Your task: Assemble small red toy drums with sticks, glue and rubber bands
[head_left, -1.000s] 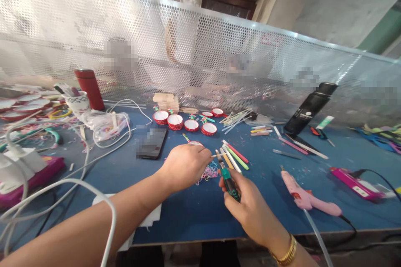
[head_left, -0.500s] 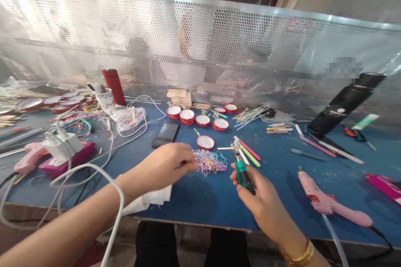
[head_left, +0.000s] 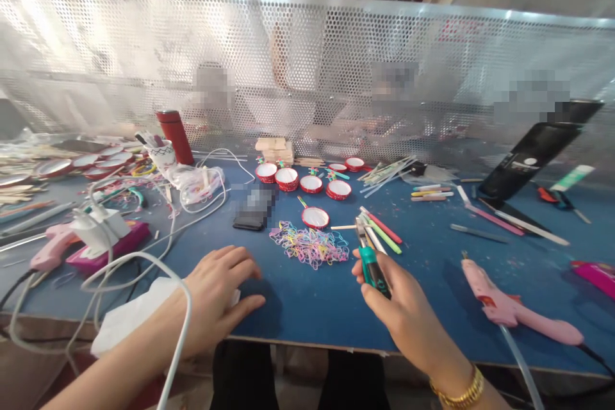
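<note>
My right hand (head_left: pixel 401 307) is closed around teal-and-black pliers (head_left: pixel 371 269), their metal jaws pointing away from me. Just at the jaws lies a thin wooden stick (head_left: pixel 343 227). My left hand (head_left: pixel 218 288) rests palm down near the table's front edge, thumb apart from the fingers, over a white sheet (head_left: pixel 127 317) that is partly hidden by the arm. Between the hands is a pile of small coloured rubber bands (head_left: pixel 312 245). Behind it sits a small red-rimmed round drum (head_left: pixel 315 218) with a white top. Several marker-like pens (head_left: pixel 384 229) lie beside the pliers.
More small red drums (head_left: pixel 311 184) stand further back. A phone (head_left: pixel 254 208) lies left of centre. White cables (head_left: pixel 144 262) loop over my left arm. At right are a pink glue gun (head_left: pixel 516 311) and a black bottle (head_left: pixel 531 160). A perforated metal screen (head_left: pixel 307 45) closes the back.
My left hand has moved from the rubber bands leftward and toward me, onto the white sheet, and its fingers have spread. The right hand with the pliers has hardly moved.
</note>
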The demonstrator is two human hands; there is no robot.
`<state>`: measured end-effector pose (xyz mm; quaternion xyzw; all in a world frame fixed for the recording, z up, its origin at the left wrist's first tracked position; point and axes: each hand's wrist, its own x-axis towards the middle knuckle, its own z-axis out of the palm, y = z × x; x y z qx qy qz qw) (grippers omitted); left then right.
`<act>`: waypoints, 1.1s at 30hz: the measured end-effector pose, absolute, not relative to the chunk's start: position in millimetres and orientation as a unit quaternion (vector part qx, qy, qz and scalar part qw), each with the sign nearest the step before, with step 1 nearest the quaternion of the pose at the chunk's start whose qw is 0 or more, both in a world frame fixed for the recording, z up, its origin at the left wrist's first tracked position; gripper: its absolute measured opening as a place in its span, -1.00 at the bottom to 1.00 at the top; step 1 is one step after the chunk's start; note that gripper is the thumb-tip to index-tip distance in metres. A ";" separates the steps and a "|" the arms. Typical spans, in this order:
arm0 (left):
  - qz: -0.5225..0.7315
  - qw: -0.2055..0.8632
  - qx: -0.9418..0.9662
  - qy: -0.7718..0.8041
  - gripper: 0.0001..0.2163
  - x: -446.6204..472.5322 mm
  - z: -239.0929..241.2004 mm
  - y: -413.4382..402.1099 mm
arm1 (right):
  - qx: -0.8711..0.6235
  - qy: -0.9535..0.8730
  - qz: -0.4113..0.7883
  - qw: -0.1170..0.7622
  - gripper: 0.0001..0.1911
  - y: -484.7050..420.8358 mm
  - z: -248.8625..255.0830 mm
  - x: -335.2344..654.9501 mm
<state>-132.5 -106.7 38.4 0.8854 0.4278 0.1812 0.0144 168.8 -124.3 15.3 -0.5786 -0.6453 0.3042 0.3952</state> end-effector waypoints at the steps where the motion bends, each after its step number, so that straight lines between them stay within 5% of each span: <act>1: 0.174 0.011 0.896 0.407 -0.85 -121.3 45.2 -104.3 | -0.578 -0.646 0.306 0.394 -0.79 -123.7 15.3 168.9; 9: 0.373 -0.008 0.898 0.234 -0.75 -1.5 101.7 -44.9 | -0.576 -0.648 0.290 0.404 -0.84 -118.9 14.7 169.4; 16: 0.556 0.039 0.798 0.231 -0.78 23.0 81.7 17.6 | -0.600 -0.646 0.272 0.385 -0.88 -121.9 26.6 170.9; 23: 0.518 0.102 0.828 0.189 -0.79 17.5 52.8 6.3 | -0.625 -0.637 0.247 0.377 -0.83 -123.1 29.8 173.6; 33: 0.352 0.028 0.911 0.213 -0.79 18.4 55.0 -3.1 | -0.639 -0.629 0.224 0.382 -0.84 -120.5 23.2 177.6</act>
